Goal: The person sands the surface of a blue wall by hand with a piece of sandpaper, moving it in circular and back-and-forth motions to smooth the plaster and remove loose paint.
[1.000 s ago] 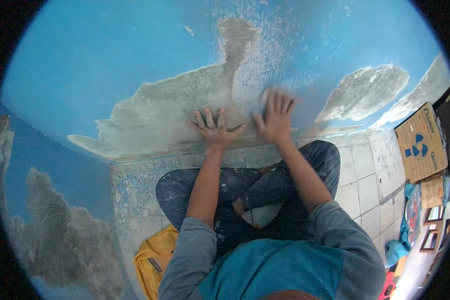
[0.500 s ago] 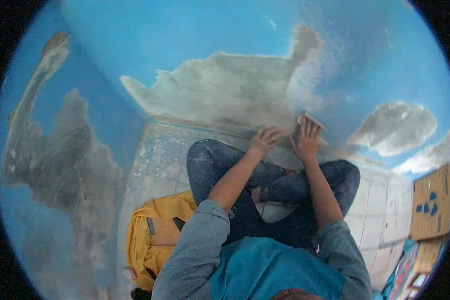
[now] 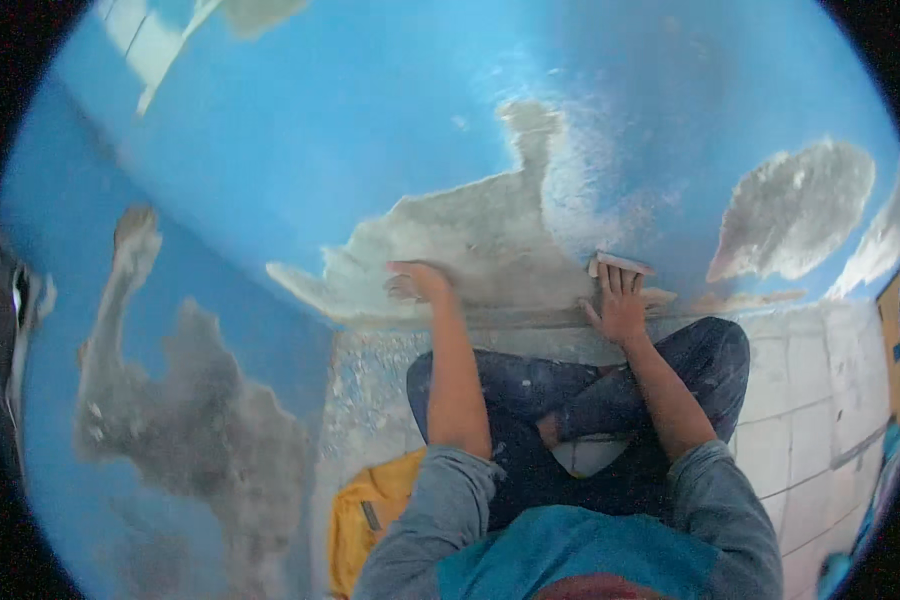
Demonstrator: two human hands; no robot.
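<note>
The right hand presses a small flat sanding block against the wall, fingers spread over its lower edge and pinning it rather than curled round it. The block sits at the right end of the big grey scraped patch, just above where the wall meets the tiled floor. The left hand lies on the same patch near its lower edge, apparently holding nothing, though I cannot tell for certain. The person sits cross-legged close to the wall, a yellow bag at the left hip. This looks like rubbing down the bare patch; the next stroke calls for steady pressure along the rough paint edge.
</note>
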